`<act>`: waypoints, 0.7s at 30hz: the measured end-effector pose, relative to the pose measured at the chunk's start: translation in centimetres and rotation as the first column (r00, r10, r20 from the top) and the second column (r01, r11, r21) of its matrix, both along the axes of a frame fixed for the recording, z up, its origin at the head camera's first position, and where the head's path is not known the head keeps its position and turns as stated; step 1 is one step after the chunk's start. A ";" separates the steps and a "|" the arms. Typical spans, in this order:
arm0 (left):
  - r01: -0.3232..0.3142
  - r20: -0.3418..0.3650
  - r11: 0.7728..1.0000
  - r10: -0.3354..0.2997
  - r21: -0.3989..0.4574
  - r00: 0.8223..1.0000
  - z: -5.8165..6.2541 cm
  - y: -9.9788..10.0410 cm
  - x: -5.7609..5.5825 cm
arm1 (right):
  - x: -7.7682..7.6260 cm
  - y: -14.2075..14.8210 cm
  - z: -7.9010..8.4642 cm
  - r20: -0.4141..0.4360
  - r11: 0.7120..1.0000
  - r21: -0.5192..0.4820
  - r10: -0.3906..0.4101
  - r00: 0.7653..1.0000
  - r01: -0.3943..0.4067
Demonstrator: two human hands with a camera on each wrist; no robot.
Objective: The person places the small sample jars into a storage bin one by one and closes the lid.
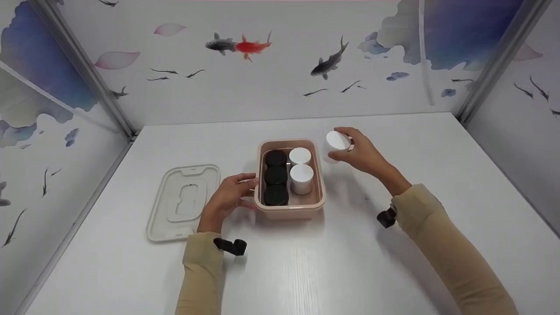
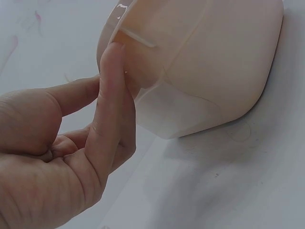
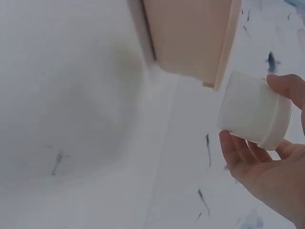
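Observation:
A pink plastic bin (image 1: 291, 213) stands on the table, with several black-lidded jars (image 1: 276, 175) in its left row and two white jars (image 1: 301, 178) on its right. My left hand (image 1: 234, 194) holds the bin's left rim between thumb and fingers; the left wrist view shows the fingertips against the wall under the rim (image 2: 113, 36). Beyond the bin's far right corner, my right hand (image 1: 361, 151) grips another white jar (image 1: 336, 142) around its sides. In the right wrist view, this jar (image 3: 250, 109) is off the table, beside the bin.
A pale flat lid (image 1: 183, 203) with a recessed centre lies on the white table (image 1: 280, 271), left of the bin. Panels printed with fish (image 1: 253, 46) enclose the back and sides. Small black cameras (image 1: 236, 247) are strapped to both wrists.

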State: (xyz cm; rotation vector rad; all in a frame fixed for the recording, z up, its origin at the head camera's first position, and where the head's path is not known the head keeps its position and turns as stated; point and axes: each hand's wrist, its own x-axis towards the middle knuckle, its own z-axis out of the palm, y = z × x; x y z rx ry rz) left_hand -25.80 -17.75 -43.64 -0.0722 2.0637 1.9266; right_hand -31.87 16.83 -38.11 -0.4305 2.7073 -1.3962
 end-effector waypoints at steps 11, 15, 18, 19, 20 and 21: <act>-0.008 0.000 1.000 0.008 0.009 1.000 0.0 0.1 0.2 | 3.4 -3.0 2.2 0.023 0.974 0.020 0.225 0.974 -0.226; -0.007 -0.009 1.000 0.007 0.006 1.000 0.0 0.1 0.2 | 4.1 -3.8 2.2 0.019 0.944 0.066 0.322 0.947 -0.323; -0.011 -0.012 1.000 0.011 0.003 1.000 0.0 0.1 0.2 | 4.4 -4.3 2.1 0.028 0.922 0.110 0.370 0.929 -0.371; -0.012 -0.013 1.000 0.012 0.000 1.000 0.0 0.2 0.2 | 4.5 -4.4 2.1 0.029 0.915 0.126 0.384 0.923 -0.384; -0.013 -0.013 1.000 0.013 0.000 1.000 0.0 0.2 0.2 | 4.5 -4.6 2.0 0.033 0.908 0.145 0.393 0.919 -0.394; -0.014 -0.013 1.000 0.014 -0.002 1.000 0.1 0.2 0.2 | 4.6 -4.7 2.0 0.033 0.900 0.165 0.403 0.915 -0.403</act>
